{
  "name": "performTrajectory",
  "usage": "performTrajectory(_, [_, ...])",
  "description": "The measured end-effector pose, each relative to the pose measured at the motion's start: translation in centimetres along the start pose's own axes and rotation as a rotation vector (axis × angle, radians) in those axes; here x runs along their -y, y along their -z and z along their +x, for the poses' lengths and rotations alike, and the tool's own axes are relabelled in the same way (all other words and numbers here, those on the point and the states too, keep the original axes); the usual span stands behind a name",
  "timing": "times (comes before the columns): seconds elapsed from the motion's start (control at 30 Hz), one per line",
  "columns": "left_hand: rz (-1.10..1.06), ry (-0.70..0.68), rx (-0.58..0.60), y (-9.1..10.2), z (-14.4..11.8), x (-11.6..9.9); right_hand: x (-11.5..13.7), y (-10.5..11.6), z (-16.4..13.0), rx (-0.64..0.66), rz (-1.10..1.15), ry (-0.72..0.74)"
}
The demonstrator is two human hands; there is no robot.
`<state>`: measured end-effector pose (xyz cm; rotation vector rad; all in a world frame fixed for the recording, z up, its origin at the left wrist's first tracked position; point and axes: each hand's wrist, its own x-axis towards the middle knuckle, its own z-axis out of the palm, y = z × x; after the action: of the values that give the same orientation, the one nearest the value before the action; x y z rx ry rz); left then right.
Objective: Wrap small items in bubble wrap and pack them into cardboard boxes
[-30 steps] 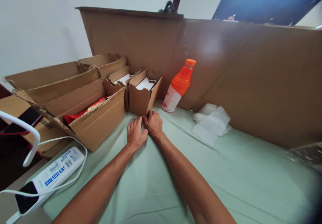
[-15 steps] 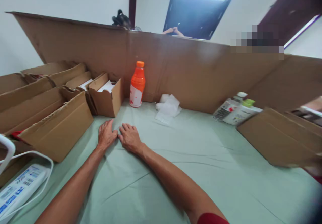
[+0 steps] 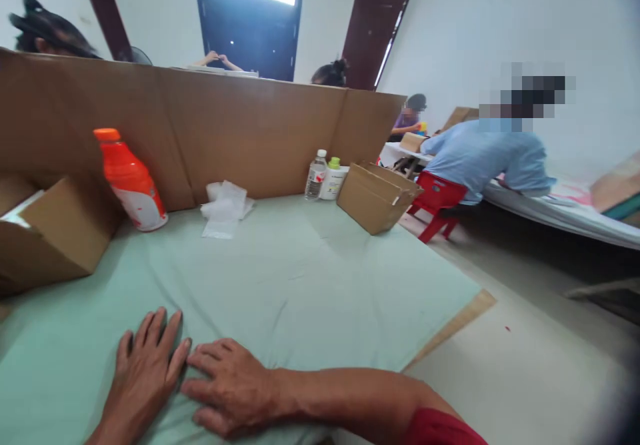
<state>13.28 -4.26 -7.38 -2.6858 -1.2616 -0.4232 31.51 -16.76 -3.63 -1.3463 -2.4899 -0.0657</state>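
Note:
My left hand (image 3: pixel 145 368) lies palm down on the pale green cloth (image 3: pixel 300 285), its fingers stretched out and apart. Beside its thumb rests my right hand (image 3: pixel 230 388), also palm down, with fingers spread and slightly bent. Both hands touch only the cloth and hold nothing. Beyond them stand an orange bottle with an orange cap (image 3: pixel 133 181) and a small heap of crumpled clear plastic (image 3: pixel 226 208). An open cardboard box (image 3: pixel 65 231) is at the left, with something white inside.
A tall cardboard panel (image 3: pixel 255 138) borders the far side. A clear bottle (image 3: pixel 316 177), a white bottle with a green cap (image 3: pixel 333 179) and a cardboard box (image 3: pixel 375 198) stand far right. A person in light blue (image 3: pixel 490 155) sits on a red chair (image 3: pixel 440 198) beyond the table edge.
The view has swung to the right, bringing the table's right edge and a seated person into sight. My hands now appear closer and lower, and the fingers are more spread.

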Motion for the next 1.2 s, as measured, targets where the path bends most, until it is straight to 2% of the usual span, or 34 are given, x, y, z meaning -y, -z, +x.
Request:
performTrajectory(0.13, [-0.020,-0.084,-0.024,-0.1,-0.5,-4.0,-0.8,0.6,-2.1,0.003,0.167,-0.083])
performTrajectory(0.23, [-0.028,-0.113,-0.016,-0.3,-0.6,-6.1,-4.1,3.0,-3.7,-0.157,0.261,-0.217])
performTrajectory(0.33, [-0.041,-0.165,-0.013,-0.7,-0.9,-7.8,-10.1,8.0,-6.1,-0.391,0.160,-0.421])
performTrajectory(0.4, [-0.060,-0.233,-0.054,-0.9,-1.3,-9.0,-15.3,12.5,-8.4,-0.458,-0.077,-0.608])
performTrajectory(0.5, [-0.102,-0.372,-0.145,-0.5,-1.8,-11.1,-23.1,19.2,-12.6,-0.541,-0.225,-0.783])
performTrajectory(0.57, [-0.131,-0.463,-0.174,0.3,-2.0,-12.8,-27.4,22.7,-15.4,-0.604,-0.462,-1.029])
performTrajectory(0.67, [-0.194,-0.553,-0.111,1.8,-1.9,-15.5,-32.1,25.5,-18.7,-0.659,-0.490,-1.151])
performTrajectory(0.77, [-0.306,-0.564,0.090,3.3,-1.4,-17.5,-35.0,26.2,-20.5,-0.631,-0.413,-1.178])
performTrajectory(0.87, [-0.424,-0.490,0.274,4.4,-0.9,-18.5,-36.2,25.7,-20.9,-0.587,-0.352,-1.121])
performTrajectory(0.97, [-0.512,-0.423,0.334,4.9,-0.8,-18.6,-35.4,24.5,-20.5,-0.576,-0.346,-1.018])
performTrajectory(1.07, [-0.558,-0.408,0.336,4.9,-0.9,-18.4,-32.5,23.0,-19.9,-0.549,-0.347,-0.865])
performTrajectory(1.2, [-0.592,-0.397,0.311,4.6,-1.0,-18.3,-26.1,21.6,-18.1,-0.484,-0.301,-0.657])
